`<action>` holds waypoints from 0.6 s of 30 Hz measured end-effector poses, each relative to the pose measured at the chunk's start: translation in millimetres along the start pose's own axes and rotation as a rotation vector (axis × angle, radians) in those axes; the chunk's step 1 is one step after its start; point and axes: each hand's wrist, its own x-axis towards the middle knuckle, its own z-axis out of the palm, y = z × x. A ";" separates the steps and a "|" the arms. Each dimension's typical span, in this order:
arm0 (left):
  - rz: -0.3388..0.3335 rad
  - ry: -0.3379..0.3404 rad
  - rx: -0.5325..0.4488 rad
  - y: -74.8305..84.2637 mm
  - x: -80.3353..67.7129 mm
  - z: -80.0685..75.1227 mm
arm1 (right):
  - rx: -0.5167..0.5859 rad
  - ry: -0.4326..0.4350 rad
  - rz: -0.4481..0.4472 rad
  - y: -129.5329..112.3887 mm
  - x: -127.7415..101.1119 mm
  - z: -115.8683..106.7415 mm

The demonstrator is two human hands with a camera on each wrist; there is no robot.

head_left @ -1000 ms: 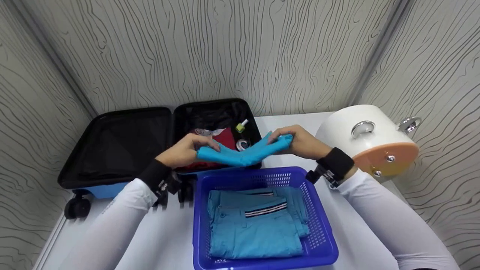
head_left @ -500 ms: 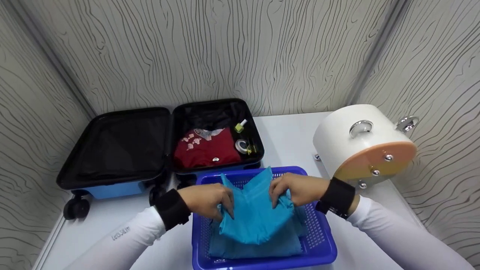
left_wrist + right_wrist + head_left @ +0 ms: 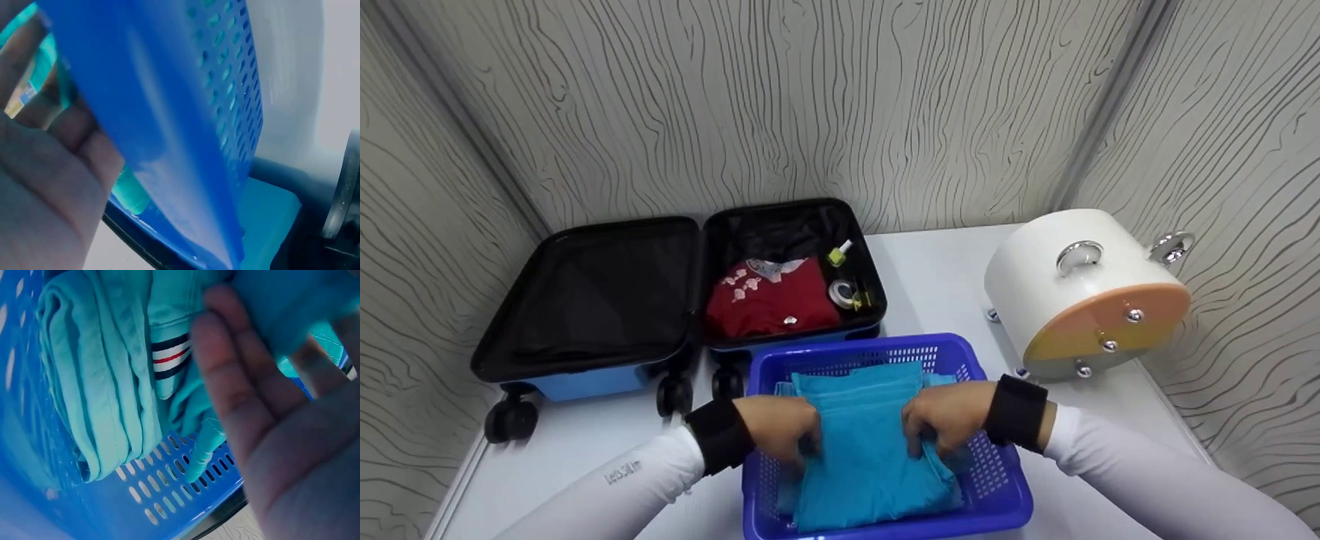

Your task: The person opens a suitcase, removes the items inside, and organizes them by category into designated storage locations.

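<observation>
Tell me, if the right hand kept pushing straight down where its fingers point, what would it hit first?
Most likely the folded turquoise clothes it is already gripping. The right hand curls into that stack inside the blue basket, so cloth comes first, then probably the basket's floor; depth is unclear.

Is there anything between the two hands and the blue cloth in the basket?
No. The left hand and right hand already grip the blue cloth, which lies in the blue basket; nothing visible comes between.

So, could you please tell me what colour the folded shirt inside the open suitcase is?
The shirt is red with a pale print, best seen in the head view.
</observation>
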 end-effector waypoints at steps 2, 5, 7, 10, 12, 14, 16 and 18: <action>-0.042 -0.011 -0.028 0.5 0.3 0.2 | -0.005 -0.020 0.058 -2.1 1.4 -0.9; -0.079 -0.015 -0.071 1.2 1.0 0.3 | -0.029 -0.008 0.129 -5.9 5.6 -2.5; -0.102 -0.020 -0.092 1.9 1.6 0.0 | -0.044 -0.002 0.161 -8.5 9.8 -2.8; -0.128 -0.035 -0.111 3.1 1.9 -1.6 | -0.055 -0.011 0.186 -12.4 15.1 -2.6; -0.119 -0.025 -0.111 3.0 2.4 -4.9 | -0.056 -0.017 0.175 -13.3 17.8 -4.8; -0.100 0.004 -0.114 0.8 2.4 -10.9 | -0.053 -0.003 0.132 -13.2 19.3 -11.6; -0.076 0.061 -0.116 -3.8 2.2 -20.4 | -0.023 0.042 0.074 -11.1 20.2 -23.0; -0.052 0.140 -0.139 -10.9 0.7 -32.6 | 0.034 0.117 0.003 -7.7 21.1 -37.7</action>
